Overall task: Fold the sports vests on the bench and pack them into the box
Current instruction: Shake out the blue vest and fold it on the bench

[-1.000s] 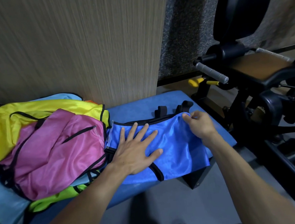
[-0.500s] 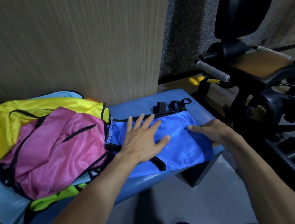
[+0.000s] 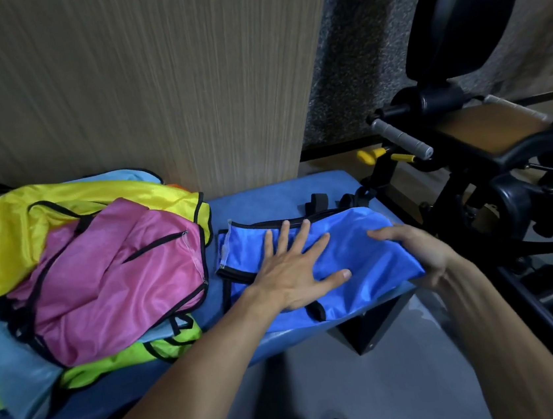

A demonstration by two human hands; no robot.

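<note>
Blue vest folded; black-trimmed.

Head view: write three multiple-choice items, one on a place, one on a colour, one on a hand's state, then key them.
1. Where does the pink vest lie?
A. on top of the vest pile
B. on the floor
C. under the blue vest

2. What colour is the vest under the left hand?
A. yellow
B. blue
C. pink

3. How is the left hand?
A. clenched in a fist
B. flat, fingers spread
C. pinching a strap

Key: 1 A, it tops the heap on the bench. 2 B, the blue vest lies beneath the palm. 3 B, straight fingers press the cloth.
</note>
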